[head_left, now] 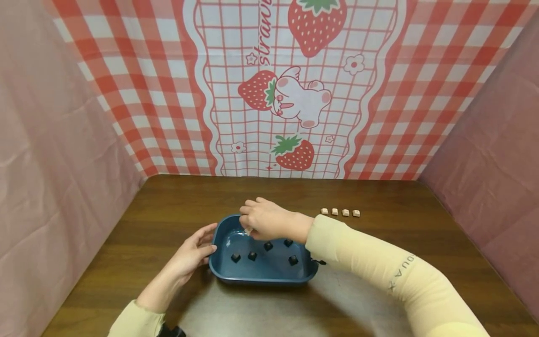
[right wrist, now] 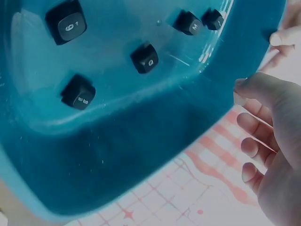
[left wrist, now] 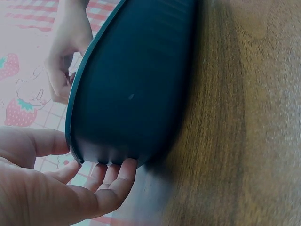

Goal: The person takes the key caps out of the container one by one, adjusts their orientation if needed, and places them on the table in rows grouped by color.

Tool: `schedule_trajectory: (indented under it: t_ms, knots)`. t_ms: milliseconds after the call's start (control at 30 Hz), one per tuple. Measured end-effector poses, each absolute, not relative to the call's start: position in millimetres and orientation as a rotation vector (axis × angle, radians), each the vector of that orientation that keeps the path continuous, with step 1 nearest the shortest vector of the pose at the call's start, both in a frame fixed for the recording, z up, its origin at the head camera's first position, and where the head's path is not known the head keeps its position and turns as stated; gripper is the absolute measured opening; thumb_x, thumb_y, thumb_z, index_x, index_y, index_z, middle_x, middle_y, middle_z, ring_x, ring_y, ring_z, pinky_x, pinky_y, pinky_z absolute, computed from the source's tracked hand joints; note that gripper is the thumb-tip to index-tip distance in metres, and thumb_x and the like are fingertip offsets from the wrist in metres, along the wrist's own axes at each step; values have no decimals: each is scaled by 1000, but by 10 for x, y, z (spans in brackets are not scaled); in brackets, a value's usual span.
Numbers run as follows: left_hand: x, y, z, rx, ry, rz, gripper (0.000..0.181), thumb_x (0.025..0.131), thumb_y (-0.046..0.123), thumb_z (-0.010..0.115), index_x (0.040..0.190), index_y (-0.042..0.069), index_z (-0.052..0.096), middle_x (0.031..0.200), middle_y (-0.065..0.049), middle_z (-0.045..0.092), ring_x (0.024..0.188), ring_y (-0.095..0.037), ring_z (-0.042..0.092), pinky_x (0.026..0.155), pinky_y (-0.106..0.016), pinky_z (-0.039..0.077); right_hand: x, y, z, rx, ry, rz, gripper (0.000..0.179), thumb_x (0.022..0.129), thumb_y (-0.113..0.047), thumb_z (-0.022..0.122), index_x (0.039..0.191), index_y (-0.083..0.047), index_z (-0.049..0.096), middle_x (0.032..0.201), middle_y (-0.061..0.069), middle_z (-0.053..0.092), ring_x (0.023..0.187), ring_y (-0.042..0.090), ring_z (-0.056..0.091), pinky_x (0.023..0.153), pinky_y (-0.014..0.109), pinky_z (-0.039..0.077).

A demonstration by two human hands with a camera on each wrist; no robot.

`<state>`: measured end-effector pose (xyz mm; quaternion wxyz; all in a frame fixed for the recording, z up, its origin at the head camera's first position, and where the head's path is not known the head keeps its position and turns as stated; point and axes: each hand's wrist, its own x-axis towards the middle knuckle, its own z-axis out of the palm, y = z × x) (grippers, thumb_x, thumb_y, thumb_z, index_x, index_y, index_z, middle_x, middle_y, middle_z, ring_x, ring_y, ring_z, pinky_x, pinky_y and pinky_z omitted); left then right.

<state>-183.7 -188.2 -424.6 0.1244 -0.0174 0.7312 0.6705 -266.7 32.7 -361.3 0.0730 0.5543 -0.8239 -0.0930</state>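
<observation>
A blue plastic tray stands on the table, with several black keycaps scattered on its bottom. In the right wrist view, white characters show on the keycaps. My left hand holds the tray's left end. Its thumb is at the rim and its fingers rest against the outer wall. Over the tray's far left part, my right hand pinches a small beige keycap between thumb and index finger. The other fingers are bent, and the hand covers part of the far rim.
Several beige keycaps stand in a row on the wooden table, right of and beyond the tray. A red-and-white strawberry cloth hangs at the back. Pink cloths flank both sides.
</observation>
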Motion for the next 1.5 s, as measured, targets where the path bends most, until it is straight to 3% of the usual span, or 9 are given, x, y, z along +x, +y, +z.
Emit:
schedule_trajectory:
  t_ms: [567,1167,1500]
  knots:
    - [-1831,-1884,-4247,-57,2136,1960,56,91,-3,49,145,8,33,136,-25,43,107,-30,53,74,-33,49,-2619,719,-3327,1610,-2445,-189,5,83,-22,67,87,-22,63,84,-6,53,80,14,44,66,29,28]
    - [-1825,-1880,-4241,-64,2141,1952,57,91,-3,49,144,8,34,135,-24,44,105,-29,54,73,-33,48,-2643,1256,-3181,1470,-2500,-143,14,80,-26,73,89,-21,63,86,-6,53,82,14,45,66,29,33]
    - [-1828,-1866,-4226,-62,2143,1947,56,91,-3,49,144,9,34,136,-25,44,107,-30,53,73,-34,48,-2657,1604,-3154,1352,-2506,-48,14,75,-19,74,83,-20,64,84,-6,55,84,15,49,68,31,39]
